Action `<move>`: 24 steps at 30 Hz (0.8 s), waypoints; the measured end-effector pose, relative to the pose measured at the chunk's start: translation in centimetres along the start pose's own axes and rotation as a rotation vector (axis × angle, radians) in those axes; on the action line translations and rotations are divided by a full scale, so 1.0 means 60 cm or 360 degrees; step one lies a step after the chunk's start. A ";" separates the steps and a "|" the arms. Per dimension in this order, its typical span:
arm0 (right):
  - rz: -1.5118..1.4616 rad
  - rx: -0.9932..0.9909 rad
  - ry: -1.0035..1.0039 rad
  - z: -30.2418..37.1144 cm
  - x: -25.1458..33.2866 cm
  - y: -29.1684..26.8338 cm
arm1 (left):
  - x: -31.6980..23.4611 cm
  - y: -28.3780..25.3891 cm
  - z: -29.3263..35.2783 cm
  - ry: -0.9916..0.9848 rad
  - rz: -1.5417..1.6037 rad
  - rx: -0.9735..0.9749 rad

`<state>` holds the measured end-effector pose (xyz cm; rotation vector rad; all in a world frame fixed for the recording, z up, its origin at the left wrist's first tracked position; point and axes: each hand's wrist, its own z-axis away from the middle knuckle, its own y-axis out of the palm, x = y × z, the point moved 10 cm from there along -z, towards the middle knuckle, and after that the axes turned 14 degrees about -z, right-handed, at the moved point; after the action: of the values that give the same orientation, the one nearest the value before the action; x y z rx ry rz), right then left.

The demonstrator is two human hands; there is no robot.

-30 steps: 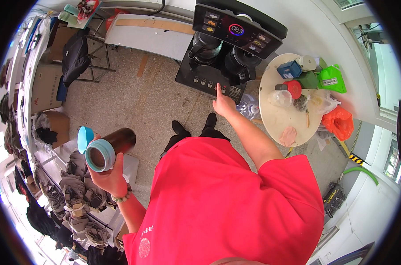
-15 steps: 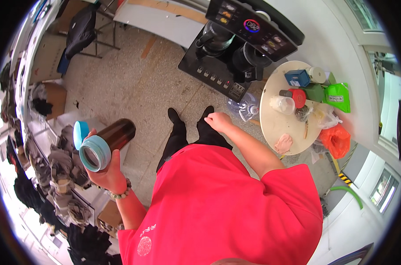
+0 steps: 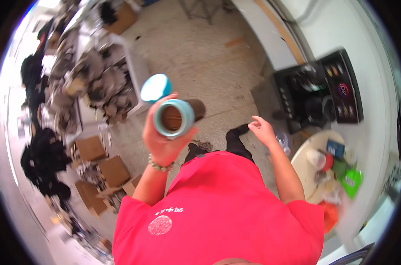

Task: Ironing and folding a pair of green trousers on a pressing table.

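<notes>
My left hand (image 3: 160,143) is wrapped round a dark brown bottle (image 3: 198,109) with a light blue neck. The bottle's mouth faces up towards me, and its inside looks brown and ribbed. Its bright blue flip lid (image 3: 155,88) hangs open beside the neck. On my left wrist is a bead bracelet (image 3: 160,164). My right hand (image 3: 263,131) holds nothing and hangs in the air with its fingers loosely bent and a little apart. Nearest to it are a clear plastic jug (image 3: 282,140) and the black drinks machine (image 3: 286,104), both untouched.
At right, a round cream table (image 3: 307,152) carries cups, a blue box (image 3: 335,149) and a green packet (image 3: 351,183). Left of me stand a white bin (image 3: 136,81) of grey cloth pieces and several cardboard boxes (image 3: 114,171). Black garments (image 3: 45,152) lie farther left.
My view has turned left, so the machine and table sit farther right. The bottle is nearer my body's middle, its mouth tilted more towards me. My right hand's fingers have loosened.
</notes>
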<state>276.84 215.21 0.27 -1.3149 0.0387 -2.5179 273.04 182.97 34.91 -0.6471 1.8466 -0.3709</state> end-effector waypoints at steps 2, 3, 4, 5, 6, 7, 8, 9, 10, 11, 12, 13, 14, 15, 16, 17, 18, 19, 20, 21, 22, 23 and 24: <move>-0.0117 0.0134 -0.0133 -0.003 0.107 0.066 | 0.015 -0.058 0.038 -0.0058 0.0015 -0.0102; -0.0360 0.0281 -0.0284 0.013 0.189 0.119 | 0.022 -0.085 0.058 -0.0088 0.0094 -0.0106; -0.0607 0.0458 -0.0427 0.033 0.272 0.176 | 0.026 -0.126 0.081 -0.0104 0.0036 -0.0206; -0.0564 0.0547 -0.0462 0.054 0.336 0.230 | 0.036 -0.155 0.101 -0.0090 0.0061 -0.0195; -0.0603 0.0642 -0.0598 0.083 0.406 0.285 | 0.046 -0.185 0.120 -0.0075 0.0080 -0.0177; -0.0647 0.0744 -0.0728 0.113 0.468 0.339 | 0.058 -0.224 0.142 -0.0088 0.0027 -0.0265; -0.0606 0.0840 -0.0759 0.133 0.512 0.394 | 0.067 -0.251 0.163 -0.0075 0.0032 -0.0256; -0.0464 0.0918 -0.0859 0.155 0.553 0.452 | 0.077 -0.278 0.187 -0.0070 0.0036 -0.0241; -0.0328 0.0988 -0.0964 0.176 0.594 0.510 | 0.090 -0.319 0.209 -0.0086 -0.0010 -0.0325; -0.0194 0.1056 -0.1066 0.204 0.631 0.565 | 0.104 -0.349 0.233 -0.0142 -0.0057 -0.0309; -0.0164 0.1144 -0.1084 0.235 0.668 0.624 | 0.118 -0.378 0.258 -0.0204 -0.0101 -0.0292; 0.0222 0.1206 -0.1030 0.268 0.690 0.695 | 0.132 -0.410 0.283 -0.0262 -0.0135 -0.0267; 0.0608 0.1250 -0.0988 0.295 0.708 0.767 | 0.146 -0.451 0.305 -0.0282 -0.0173 -0.0339; 0.0995 0.1273 -0.0949 0.313 0.713 0.838 | 0.166 -0.488 0.329 -0.0348 -0.0216 -0.0373; 0.1026 0.1342 -0.0984 0.335 0.727 0.909 | 0.187 -0.523 0.357 -0.0422 -0.0256 -0.0408; 0.1289 0.1406 -0.1061 0.360 0.729 0.976 | 0.205 -0.552 0.384 -0.0495 -0.0281 -0.0428; 0.1551 0.1464 -0.1144 0.384 0.727 1.040 | 0.220 -0.585 0.409 -0.0527 -0.0304 -0.0482; 0.1809 0.1506 -0.1231 0.408 0.722 1.095 | 0.237 -0.619 0.434 -0.0579 -0.0344 -0.0530; 0.1829 0.1554 -0.1266 0.428 0.719 1.149 | 0.254 -0.655 0.459 -0.0632 -0.0387 -0.0578; 0.1922 0.1651 -0.1345 0.444 0.708 1.211 | 0.273 -0.694 0.480 -0.0675 -0.0442 -0.0632; 0.2022 0.1720 -0.1418 0.451 0.697 1.264 | 0.291 -0.725 0.495 -0.0674 -0.0464 -0.0680; 0.2119 0.1785 -0.1495 0.459 0.691 1.317 | 0.310 -0.756 0.512 -0.0718 -0.0487 -0.0728; 0.2130 0.1824 -0.1547 0.470 0.684 1.369 | 0.330 -0.785 0.537 -0.0782 -0.0518 -0.0781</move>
<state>298.11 128.69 36.19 -1.1225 -0.4688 -0.4390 309.86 135.10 33.67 -1.2605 1.3568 0.0472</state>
